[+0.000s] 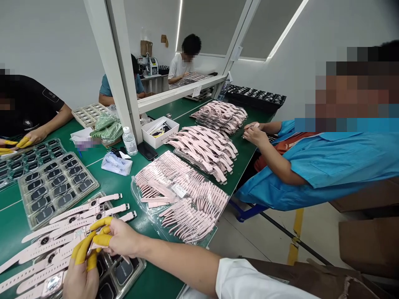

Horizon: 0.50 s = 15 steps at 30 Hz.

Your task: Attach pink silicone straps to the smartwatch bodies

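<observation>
My left hand [80, 272] and my right hand [120, 237] meet over a clear tray of dark watch bodies [123, 272] at the table's near edge. Both wear yellow finger cots, and their fingers pinch together on a small piece with a pink strap that I cannot make out clearly. Just left of my hands lie several assembled pink watches [67, 230] in a row. A bag of loose pink straps [183, 199] sits to the right of my hands.
More trays of watch bodies [56, 182] lie on the green table [15, 207]. Piles of pink straps [205, 147], a white box [160, 131], a water bottle [129, 141] and a phone [147, 150] stand beyond. Other people work at left, right and behind the divider.
</observation>
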### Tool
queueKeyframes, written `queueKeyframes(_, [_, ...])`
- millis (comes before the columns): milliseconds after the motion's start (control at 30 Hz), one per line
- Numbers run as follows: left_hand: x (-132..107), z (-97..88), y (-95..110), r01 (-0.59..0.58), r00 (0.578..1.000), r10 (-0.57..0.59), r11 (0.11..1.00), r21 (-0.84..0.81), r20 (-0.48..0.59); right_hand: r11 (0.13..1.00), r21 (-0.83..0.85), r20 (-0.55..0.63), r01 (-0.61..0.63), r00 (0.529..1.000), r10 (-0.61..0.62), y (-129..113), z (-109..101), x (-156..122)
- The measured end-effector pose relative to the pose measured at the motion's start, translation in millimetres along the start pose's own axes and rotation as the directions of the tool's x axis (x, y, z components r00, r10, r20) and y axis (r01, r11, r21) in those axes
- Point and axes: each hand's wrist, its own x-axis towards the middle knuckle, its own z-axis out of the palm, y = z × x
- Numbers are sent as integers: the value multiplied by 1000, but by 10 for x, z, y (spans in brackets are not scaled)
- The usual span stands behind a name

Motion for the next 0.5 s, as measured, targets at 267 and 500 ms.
queueKeyframes(267, [2,-38,27,21,996,-16,998,-52,92,997,-70,-57,13,998,-17,43,-67,65])
queueKeyframes(500, [-6,11,-103,-141,989,134,979,144,61,988,-145,-65,-61,997,52,40,-136,112])
